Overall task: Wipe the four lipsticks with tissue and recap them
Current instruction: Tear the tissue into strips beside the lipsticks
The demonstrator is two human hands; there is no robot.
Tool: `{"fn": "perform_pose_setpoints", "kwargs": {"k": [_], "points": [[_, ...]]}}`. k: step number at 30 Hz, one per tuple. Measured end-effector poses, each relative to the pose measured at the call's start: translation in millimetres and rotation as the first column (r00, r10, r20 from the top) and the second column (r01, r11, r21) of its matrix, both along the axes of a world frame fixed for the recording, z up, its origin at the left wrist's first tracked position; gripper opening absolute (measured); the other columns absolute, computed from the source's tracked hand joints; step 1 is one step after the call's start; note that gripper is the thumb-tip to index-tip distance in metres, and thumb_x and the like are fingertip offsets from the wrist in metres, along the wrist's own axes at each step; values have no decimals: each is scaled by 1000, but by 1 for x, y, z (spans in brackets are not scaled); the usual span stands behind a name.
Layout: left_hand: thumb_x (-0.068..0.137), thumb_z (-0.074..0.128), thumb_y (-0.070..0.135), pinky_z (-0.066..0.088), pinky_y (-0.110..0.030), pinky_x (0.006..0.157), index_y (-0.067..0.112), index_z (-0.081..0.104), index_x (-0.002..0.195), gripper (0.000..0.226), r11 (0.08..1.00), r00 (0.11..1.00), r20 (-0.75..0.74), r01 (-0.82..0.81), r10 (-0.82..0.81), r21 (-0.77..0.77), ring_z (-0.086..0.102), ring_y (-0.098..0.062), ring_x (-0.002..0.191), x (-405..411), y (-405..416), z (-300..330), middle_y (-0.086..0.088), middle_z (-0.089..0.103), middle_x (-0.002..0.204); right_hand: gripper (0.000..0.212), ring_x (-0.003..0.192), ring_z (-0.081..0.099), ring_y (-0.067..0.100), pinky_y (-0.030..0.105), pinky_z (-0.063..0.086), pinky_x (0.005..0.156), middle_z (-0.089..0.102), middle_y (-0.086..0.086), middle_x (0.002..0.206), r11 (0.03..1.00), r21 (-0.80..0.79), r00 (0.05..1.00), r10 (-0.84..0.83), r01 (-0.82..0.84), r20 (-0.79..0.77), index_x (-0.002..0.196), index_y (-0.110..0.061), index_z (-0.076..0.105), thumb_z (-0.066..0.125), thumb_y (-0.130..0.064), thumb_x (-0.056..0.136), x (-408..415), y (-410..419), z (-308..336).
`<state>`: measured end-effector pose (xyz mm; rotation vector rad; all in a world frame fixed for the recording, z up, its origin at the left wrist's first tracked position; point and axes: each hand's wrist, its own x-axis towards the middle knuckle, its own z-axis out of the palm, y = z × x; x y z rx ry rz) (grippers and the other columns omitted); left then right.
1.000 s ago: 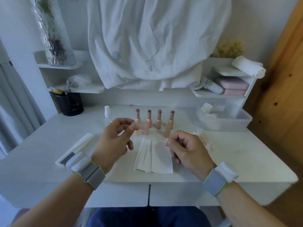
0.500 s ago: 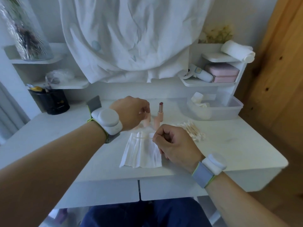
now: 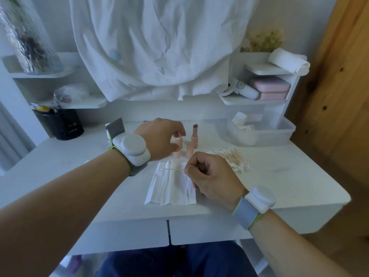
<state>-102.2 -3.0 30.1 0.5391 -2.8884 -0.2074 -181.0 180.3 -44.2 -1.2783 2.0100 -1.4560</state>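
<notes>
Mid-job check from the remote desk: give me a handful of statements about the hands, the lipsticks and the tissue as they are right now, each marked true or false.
1. The right hand pinches a thin wooden cotton swab over the white pleated tissue. True.
2. One uncapped peach-cased lipstick stands clear of both hands. True.
3. The left hand rests flat on the tissue. False: it reaches among the lipsticks behind the tissue.
4. The clear plastic bin sits on the left of the white desk. False: it is at the right rear.
5. A loose pile of cotton swabs lies to the right of the right hand. True.
</notes>
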Motion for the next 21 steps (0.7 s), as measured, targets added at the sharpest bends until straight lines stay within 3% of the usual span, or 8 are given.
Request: {"fn": "perform_pose_setpoints", "kwargs": {"k": [3,6,10,14,17,21], "points": [[96,72,30,45,-29,84,44,66,125,33,998,997,-62,54,-53,14,57,-7,98,-4,7,6,23,61,115,22,50,52,8,31,46,60,62,-5,55,1000,5,1000,-12,12,-1,77,-18,68,64,-14,98,2,0,0],[98,71,28,44,-29,84,48,66,129,37,996,996,23,87,-86,-35,54,-7,101,-11,19,11,24,58,114,22,50,52,8,33,47,61,62,-5,55,1000,7,999,-20,20,-25,76,-20,67,64,-14,97,1,0,0],[97,72,27,53,-37,89,52,67,125,38,985,983,160,108,-86,-138,65,-16,112,-20,23,8,19,66,128,27,49,52,8,31,46,60,61,-6,54,999,9,998,-36,37,-42,72,-24,65,65,-13,97,3,-1,1],[98,66,24,50,-33,83,49,69,122,35,977,990,123,97,-75,-189,66,-18,108,-22,25,4,15,67,124,24,51,52,8,31,47,60,62,-5,55,1000,14,999,-25,25,-41,75,-20,66,65,-14,97,2,0,2],[98,67,28,46,-28,79,47,70,116,26,994,999,-7,52,-52,-97,66,-11,102,-13,21,5,21,70,117,21,53,53,8,32,48,61,63,-5,56,1000,16,999,-16,17,-45,76,-18,67,64,-14,97,1,0,2],[98,71,35,42,-15,65,43,73,104,10,953,921,-371,-4,122,303,61,10,70,16,14,-6,25,73,99,22,52,53,8,28,47,58,62,-5,56,1000,8,1000,-5,6,-14,77,-18,66,64,-15,98,1,0,1]]}}
